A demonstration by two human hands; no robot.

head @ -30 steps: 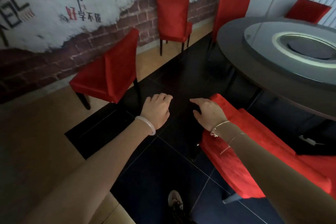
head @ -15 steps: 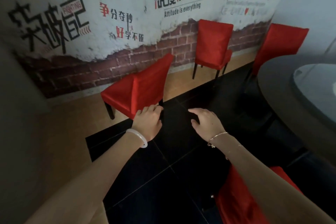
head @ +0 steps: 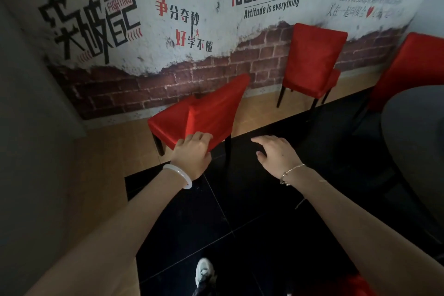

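**Head view.** The work in hand is a reach for the nearest chair point(head: 211, 110). It is red and stands where the tan floor meets the black floor point(head: 252, 199), in front of the painted wall point(head: 168, 74). Its seat lies to the left and its back rises to the right, so the chair faces left across the view. The broad rear face of the back is turned toward the person.

**Left hand** point(head: 192, 156): back of the hand up, fingers loosely bent and close together, nothing held. The fingertips overlap the lower edge of the chair back in the picture, but contact cannot be confirmed. A white bangle point(head: 179, 175) sits at the wrist.

**Right hand** point(head: 276, 154): palm down, fingers spread and relaxed, nothing held. It hangs over the black floor, to the right of the chair's rear leg and apart from the fabric. A thin bracelet point(head: 290, 173) circles the wrist.

**Governing relation:** the chair lies ahead and to the left of both hands. The left hand is the nearer one, at the lower corner of the back. The right hand would have to travel forward and left to meet the back's near edge (the edge that slopes up and right to the top corner). A two-handed hold on the back is judged the likely next step.

**Surroundings:** a second chair point(head: 312, 62) and a third chair point(head: 420, 67) stand by the wall. A dark round table point(head: 413, 139) fills the right edge. A shoe point(head: 204, 271) shows at the bottom.
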